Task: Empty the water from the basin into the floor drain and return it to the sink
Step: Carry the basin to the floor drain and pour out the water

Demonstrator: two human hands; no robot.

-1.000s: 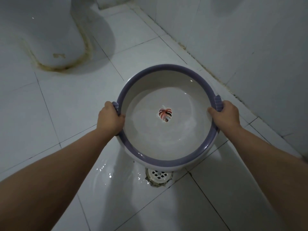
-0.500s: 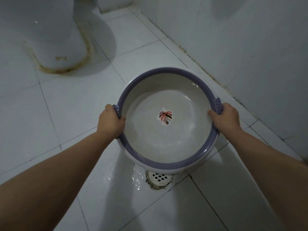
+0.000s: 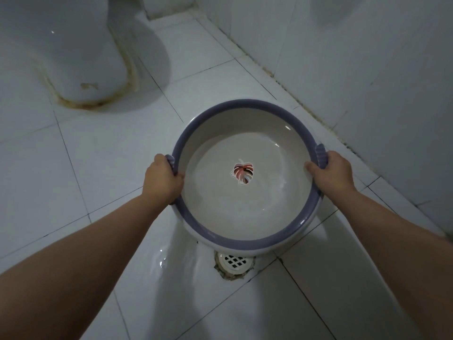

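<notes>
A round white basin (image 3: 235, 238) with a purple rim and a leaf picture on its bottom hangs above the tiled floor, tipped toward me. My left hand (image 3: 163, 181) grips its left handle and my right hand (image 3: 331, 174) grips its right handle. Only a thin film of water shows inside, near the lower right. The white floor drain (image 3: 234, 262) lies just under the basin's near edge, partly hidden by it. Wet tile glistens left of the drain.
A white toilet base (image 3: 73, 57) with stained sealant stands at the upper left. A tiled wall (image 3: 367, 82) runs along the right side, close to the basin. White floor tiles (image 3: 85, 155) spread to the left and in front.
The basin has held its place over the drain with both hands in the same grip. The water puddle beside the drain has shifted and spread on the tile.
</notes>
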